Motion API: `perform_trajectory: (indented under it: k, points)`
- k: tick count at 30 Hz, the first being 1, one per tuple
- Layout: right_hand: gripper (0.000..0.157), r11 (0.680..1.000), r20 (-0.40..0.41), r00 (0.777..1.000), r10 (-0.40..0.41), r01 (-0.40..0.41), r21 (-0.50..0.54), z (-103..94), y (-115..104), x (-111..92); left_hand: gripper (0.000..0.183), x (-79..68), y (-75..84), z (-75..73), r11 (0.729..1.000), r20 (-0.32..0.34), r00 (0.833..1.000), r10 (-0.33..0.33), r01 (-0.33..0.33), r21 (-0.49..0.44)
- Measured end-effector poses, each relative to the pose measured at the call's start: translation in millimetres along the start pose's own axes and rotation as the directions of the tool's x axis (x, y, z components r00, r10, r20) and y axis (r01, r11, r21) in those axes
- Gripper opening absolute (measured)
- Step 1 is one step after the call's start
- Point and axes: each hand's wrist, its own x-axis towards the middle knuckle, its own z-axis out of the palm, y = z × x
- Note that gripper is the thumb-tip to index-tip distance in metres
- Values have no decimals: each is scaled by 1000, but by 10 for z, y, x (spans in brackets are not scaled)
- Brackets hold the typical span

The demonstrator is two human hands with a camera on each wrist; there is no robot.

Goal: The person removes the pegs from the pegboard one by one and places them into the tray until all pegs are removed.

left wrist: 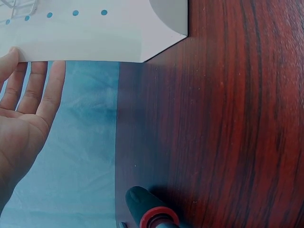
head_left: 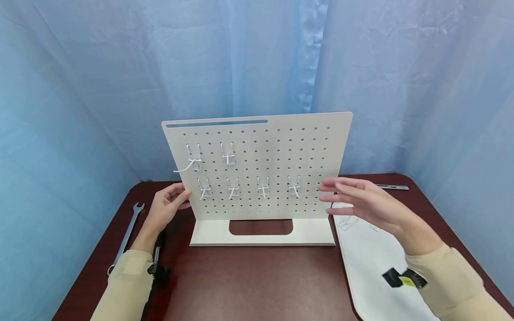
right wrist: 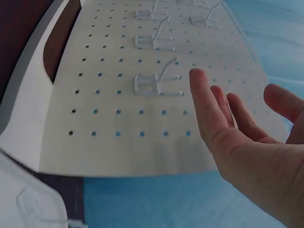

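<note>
A white pegboard [head_left: 277,178] stands upright on its flat base [head_left: 209,232] in the middle of the table. Several white wire hooks [head_left: 263,189] hang on it, mostly toward its left and lower part. My left hand [head_left: 164,209] pinches the board's left edge, the thumb [left wrist: 9,64] on the front face and the other fingers behind. Beside the right edge, my right hand [head_left: 363,200] is raised with its fingers extended and nothing in it. In the right wrist view, that hand [right wrist: 256,142] is in front of part of the board, near a hook [right wrist: 156,83].
A metal wrench [head_left: 127,236] lies at the left of the dark table [head_left: 257,281]. Near the left forearm is a dark handle with a red ring [left wrist: 159,216]. To the right lies a white panel [head_left: 377,263] with faint line drawings, and behind it a slim grey tool [head_left: 393,187]. Blue curtains [head_left: 257,58] surround the table.
</note>
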Motion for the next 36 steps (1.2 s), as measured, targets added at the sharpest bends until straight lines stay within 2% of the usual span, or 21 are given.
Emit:
perform_trajectory:
  k: [5, 9, 16, 21, 27, 36]
  points:
    - [49, 1000, 23, 999, -29, 29, 8, 343, -146, 352, 30, 16, 4, -4, 1000, 0, 1000, -1, 1, 6]
    - [56, 998, 39, 999, -24, 22, 51, 640, -238, 651, 30, 6, 10, -16, 1000, 0, 1000, -10, 10, 5]
    - [54, 987, 73, 997, 26, -37, 159, 1115, -296, 1170, 30, -13, 5, -51, 1000, -6, 1000, -13, 13, 7]
    - [51, 975, 84, 991, 102, -117, 191, 1358, -253, 1471, 31, -11, -6, -58, 1000, -8, 1000, -6, 6, 11]
    - [51, 964, 86, 987, 139, -155, 215, 1531, -198, 1668, 29, -5, -22, -54, 1000, -10, 1000, -17, 17, 3]
    - [50, 967, 35, 988, 151, -155, 201, 1593, -178, 1716, 30, 27, -82, 73, 999, 11, 1000, -20, 21, -25]
